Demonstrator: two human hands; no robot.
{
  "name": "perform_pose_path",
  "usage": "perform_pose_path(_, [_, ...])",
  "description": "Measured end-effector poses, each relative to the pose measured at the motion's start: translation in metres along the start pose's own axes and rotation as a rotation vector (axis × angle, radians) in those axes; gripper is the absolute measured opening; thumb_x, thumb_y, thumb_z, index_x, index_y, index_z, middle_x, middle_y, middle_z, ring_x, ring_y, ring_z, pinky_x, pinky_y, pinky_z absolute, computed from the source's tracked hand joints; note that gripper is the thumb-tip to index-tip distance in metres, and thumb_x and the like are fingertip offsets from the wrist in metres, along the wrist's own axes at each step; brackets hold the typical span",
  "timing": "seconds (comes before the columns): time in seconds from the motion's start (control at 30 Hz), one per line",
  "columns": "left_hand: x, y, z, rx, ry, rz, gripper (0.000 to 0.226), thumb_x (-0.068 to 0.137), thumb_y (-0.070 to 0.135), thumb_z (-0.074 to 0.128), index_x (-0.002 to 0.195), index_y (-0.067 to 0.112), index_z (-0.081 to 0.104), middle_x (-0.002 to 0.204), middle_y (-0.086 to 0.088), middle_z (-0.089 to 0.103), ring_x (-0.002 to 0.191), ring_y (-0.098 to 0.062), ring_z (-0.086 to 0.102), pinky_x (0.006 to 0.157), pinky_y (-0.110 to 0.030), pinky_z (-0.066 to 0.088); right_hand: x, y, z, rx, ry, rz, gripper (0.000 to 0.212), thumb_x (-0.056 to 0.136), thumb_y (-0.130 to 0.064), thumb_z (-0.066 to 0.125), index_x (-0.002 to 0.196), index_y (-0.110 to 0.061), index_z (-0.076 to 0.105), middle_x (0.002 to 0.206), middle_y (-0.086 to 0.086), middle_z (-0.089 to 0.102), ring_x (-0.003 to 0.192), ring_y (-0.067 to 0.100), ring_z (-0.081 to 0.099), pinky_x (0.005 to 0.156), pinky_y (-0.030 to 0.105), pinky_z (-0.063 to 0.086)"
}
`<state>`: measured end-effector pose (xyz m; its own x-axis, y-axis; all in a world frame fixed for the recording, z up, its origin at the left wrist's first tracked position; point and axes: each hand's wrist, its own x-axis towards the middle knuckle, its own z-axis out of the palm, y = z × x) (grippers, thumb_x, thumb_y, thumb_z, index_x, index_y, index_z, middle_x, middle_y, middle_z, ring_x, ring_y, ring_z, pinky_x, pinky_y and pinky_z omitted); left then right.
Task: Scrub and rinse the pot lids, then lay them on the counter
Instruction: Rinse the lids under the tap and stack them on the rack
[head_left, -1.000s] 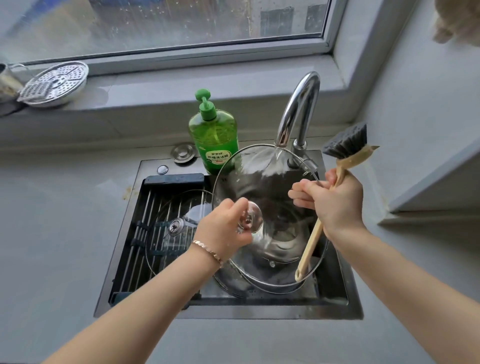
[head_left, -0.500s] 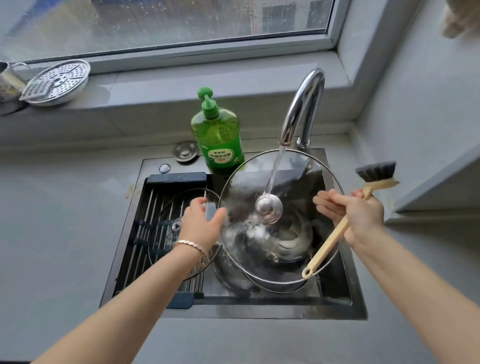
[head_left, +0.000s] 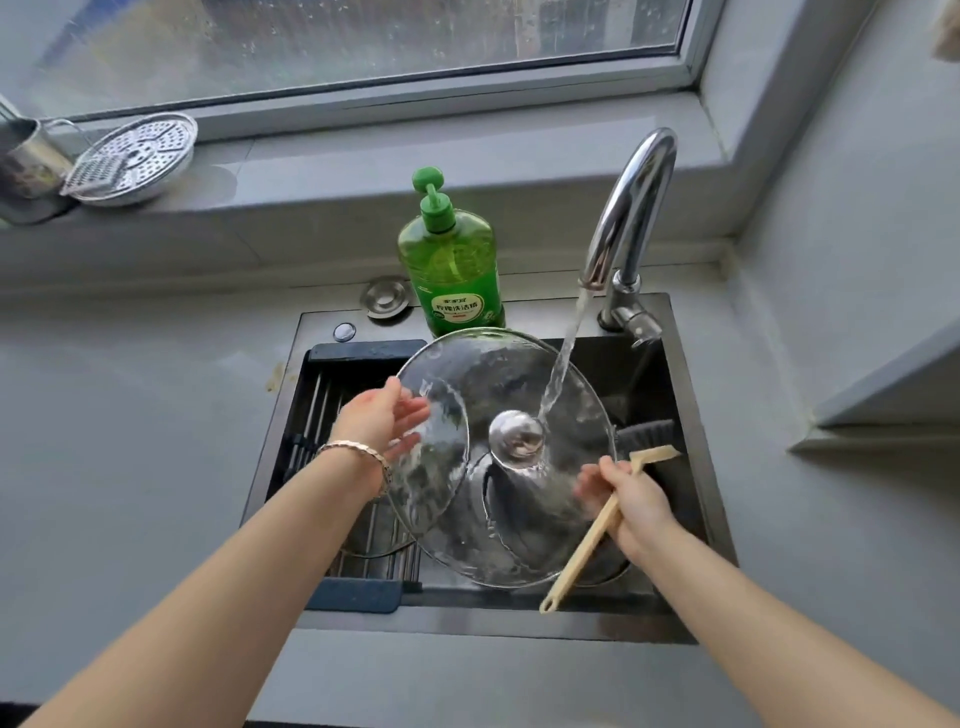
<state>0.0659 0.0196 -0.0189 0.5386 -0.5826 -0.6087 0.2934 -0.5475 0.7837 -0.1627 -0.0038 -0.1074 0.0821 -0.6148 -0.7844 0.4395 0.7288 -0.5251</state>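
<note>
Head view: wet glass lid (head_left: 467, 374) with steel rim and round steel knob (head_left: 517, 435), held tilted over the sink (head_left: 467, 621), under water from the tap (head_left: 631, 208) landing just beside the knob. Behind it, green soap bottle (head_left: 452, 270), label reading 柠檬洗洁精. Left hand (head_left: 382, 421) at the lid's left rim, pinching it, fingers nearly straight behind the glass. Right hand (head_left: 636, 503) curled round the wooden brush (head_left: 586, 545) handle, blurred fingertips at the lid's right edge, bristles toward the sink's right wall.
</note>
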Motion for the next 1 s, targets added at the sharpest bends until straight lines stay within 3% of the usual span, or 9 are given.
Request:
perform_pose_path(0.1, [0.007,-0.001,-0.019,0.067,0.081,0.069,0.022,0.098,0.023,0.043,0.082,0.014,0.055,0.083,-0.002,0.064,0.072,-0.009,0.060,0.064,-0.025,0.046,-0.014,0.010,0.015,-0.165,-0.027,-0.082,0.015,0.097,-0.009,0.044,0.083,-0.007,0.045,0.072,0.011,0.059,0.066,0.019,0.060,0.067,0.034,0.057])
perform_pose_path(0.2, [0.022,-0.010,-0.042,0.100,0.174,0.055,0.021,0.098,0.018,0.044,0.079,0.014,0.053,0.077,-0.001,0.060,0.067,-0.009,0.055,0.058,-0.020,0.040,-0.035,0.017,0.026,-0.332,-0.088,-0.169,0.012,0.097,-0.006,0.043,0.085,-0.005,0.046,0.075,0.013,0.059,0.062,0.019,0.065,0.059,0.027,0.058])
perform_pose_path(0.43, [0.058,-0.058,-0.081,0.058,0.079,-0.282,0.038,0.097,0.028,0.042,0.062,0.016,0.043,0.052,0.001,0.041,0.040,-0.010,0.036,0.039,-0.016,0.025,-0.074,0.012,0.074,-0.607,-0.270,-0.380,0.022,0.096,-0.001,0.043,0.076,-0.010,0.037,0.075,0.016,0.056,0.055,0.016,0.067,0.053,0.029,0.057])
perform_pose_path(0.57, [0.062,-0.070,-0.088,0.102,0.058,-0.341,0.037,0.097,0.030,0.045,0.069,0.007,0.052,0.061,-0.007,0.046,0.053,-0.018,0.041,0.051,-0.027,0.032,-0.070,0.012,0.112,-0.845,-0.143,-0.568,0.029,0.090,-0.006,0.053,0.067,-0.015,0.039,0.074,0.018,0.054,0.078,0.033,0.065,0.079,0.051,0.054])
perform_pose_path(0.67, [0.070,-0.071,-0.100,0.303,0.111,-0.256,0.039,0.097,0.028,0.044,0.107,-0.007,0.058,0.088,-0.018,0.060,0.072,-0.024,0.051,0.065,-0.031,0.042,-0.056,0.019,0.135,-0.790,-0.174,-0.522,0.029,0.092,-0.002,0.048,0.069,-0.013,0.036,0.076,0.011,0.052,0.063,0.018,0.068,0.060,0.032,0.059])
perform_pose_path(0.73, [0.074,-0.069,-0.112,0.389,0.124,-0.184,0.042,0.096,0.027,0.043,0.122,-0.004,0.052,0.102,-0.018,0.062,0.083,-0.026,0.056,0.076,-0.033,0.044,-0.045,0.027,0.149,-0.778,-0.191,-0.475,0.028,0.094,-0.001,0.045,0.071,-0.013,0.036,0.080,0.009,0.052,0.062,0.021,0.068,0.053,0.028,0.058])
perform_pose_path(0.8, [0.077,-0.067,-0.122,0.462,0.153,-0.153,0.043,0.095,0.028,0.044,0.129,0.002,0.047,0.118,-0.017,0.059,0.100,-0.030,0.056,0.085,-0.035,0.044,-0.032,0.039,0.161,-0.804,-0.179,-0.470,0.028,0.094,-0.002,0.045,0.072,-0.015,0.037,0.081,0.009,0.054,0.073,0.031,0.068,0.059,0.035,0.059])
perform_pose_path(0.87, [0.080,-0.067,-0.131,0.477,0.154,-0.139,0.043,0.096,0.025,0.045,0.132,0.003,0.044,0.126,-0.019,0.055,0.113,-0.034,0.053,0.092,-0.038,0.043,-0.022,0.052,0.170,-0.811,-0.180,-0.455,0.026,0.095,-0.002,0.044,0.073,-0.015,0.037,0.079,0.009,0.055,0.068,0.027,0.067,0.054,0.030,0.058])
perform_pose_path(1.0, [0.081,-0.067,-0.145,0.453,0.153,-0.120,0.040,0.096,0.017,0.044,0.133,0.003,0.042,0.129,-0.017,0.052,0.113,-0.031,0.051,0.083,-0.030,0.039,-0.011,0.076,0.177,-0.797,-0.234,-0.370,0.019,0.096,-0.003,0.041,0.079,-0.009,0.039,0.076,0.015,0.055,0.061,0.022,0.063,0.050,0.022,0.054])
